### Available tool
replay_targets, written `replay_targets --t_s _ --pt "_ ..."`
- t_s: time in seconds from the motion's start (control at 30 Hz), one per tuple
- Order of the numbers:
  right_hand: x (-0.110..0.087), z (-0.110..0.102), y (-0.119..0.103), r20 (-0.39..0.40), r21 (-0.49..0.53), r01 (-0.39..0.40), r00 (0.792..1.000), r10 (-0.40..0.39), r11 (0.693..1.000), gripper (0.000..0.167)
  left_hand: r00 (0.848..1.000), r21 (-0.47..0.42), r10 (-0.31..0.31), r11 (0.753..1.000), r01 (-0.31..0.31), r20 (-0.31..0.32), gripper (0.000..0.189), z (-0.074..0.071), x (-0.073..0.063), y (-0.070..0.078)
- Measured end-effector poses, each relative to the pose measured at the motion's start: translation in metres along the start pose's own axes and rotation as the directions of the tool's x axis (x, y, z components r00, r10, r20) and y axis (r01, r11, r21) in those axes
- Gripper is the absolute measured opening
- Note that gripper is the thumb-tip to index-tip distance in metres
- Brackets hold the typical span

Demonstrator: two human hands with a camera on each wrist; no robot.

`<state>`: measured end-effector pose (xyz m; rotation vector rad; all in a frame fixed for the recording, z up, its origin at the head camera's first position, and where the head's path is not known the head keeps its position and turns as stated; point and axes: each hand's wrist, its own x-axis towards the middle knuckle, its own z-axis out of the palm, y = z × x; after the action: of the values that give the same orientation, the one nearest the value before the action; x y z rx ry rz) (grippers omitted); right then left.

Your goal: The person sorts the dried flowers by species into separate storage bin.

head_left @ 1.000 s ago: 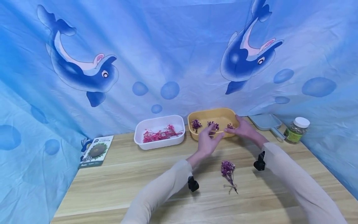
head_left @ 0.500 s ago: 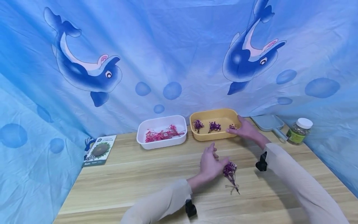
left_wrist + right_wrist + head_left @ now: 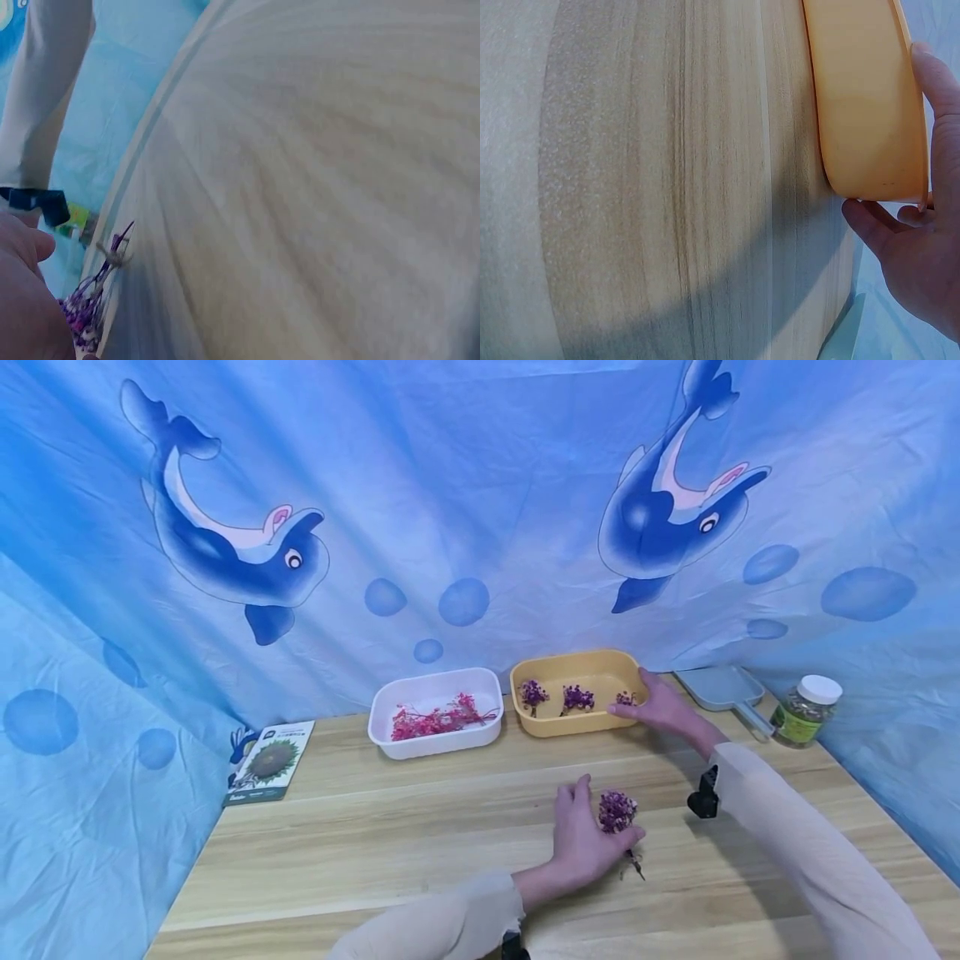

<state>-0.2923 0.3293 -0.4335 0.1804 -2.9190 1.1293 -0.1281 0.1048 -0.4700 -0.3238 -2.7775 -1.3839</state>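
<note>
My left hand (image 3: 581, 843) is at a bunch of purple dried flowers (image 3: 617, 812) tied with twine, lying on the wooden table. Its thumb crosses over the stems while the other fingers stretch out along the left of the blooms. In the left wrist view, part of that hand (image 3: 30, 300) covers some of the flower bunch (image 3: 84, 319). At the right end of a yellow basin (image 3: 566, 722), my right hand (image 3: 663, 706) grips the rim and wall. Inside that basin lie three more purple bunches, the rightmost partly behind the right hand's thumb. The right wrist view shows fingers around the basin's end (image 3: 870, 112).
A white basin (image 3: 435, 747) with pink dried flowers (image 3: 438, 718) stands left of the yellow one. A grey-blue dustpan (image 3: 720, 687) and a white-lidded jar (image 3: 802, 714) are at the back right. A booklet with a sunflower picture (image 3: 272, 762) lies at the far left.
My left hand has come back from the yellow basin towards me and down to the purple bunch on the table. The right hand stays at the basin's right end.
</note>
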Motion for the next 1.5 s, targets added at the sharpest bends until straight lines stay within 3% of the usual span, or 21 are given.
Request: replay_targets --t_s 0.33,0.63,0.97,1.5 --pt "0.001 0.003 0.001 0.002 -0.008 0.0 1.0 0.0 1.0 0.123 1.0 0.041 -0.011 0.999 0.011 -0.016 0.106 0.015 -0.003 0.002" --pt "0.0 0.001 0.001 -0.011 0.005 0.014 1.0 -0.014 1.0 0.123 0.999 0.015 -0.023 1.0 0.024 -0.039 0.105 0.021 -0.003 0.004" --pt "-0.002 0.002 -0.002 0.009 -0.017 -0.003 1.0 0.003 1.0 0.123 1.0 0.021 -0.009 1.0 0.009 -0.014 0.095 0.023 0.0 0.003" --pt "-0.001 0.002 0.002 0.002 -0.005 -0.005 1.0 0.005 1.0 0.125 0.999 0.021 0.026 0.999 -0.026 -0.03 0.085 0.024 0.002 -0.001"
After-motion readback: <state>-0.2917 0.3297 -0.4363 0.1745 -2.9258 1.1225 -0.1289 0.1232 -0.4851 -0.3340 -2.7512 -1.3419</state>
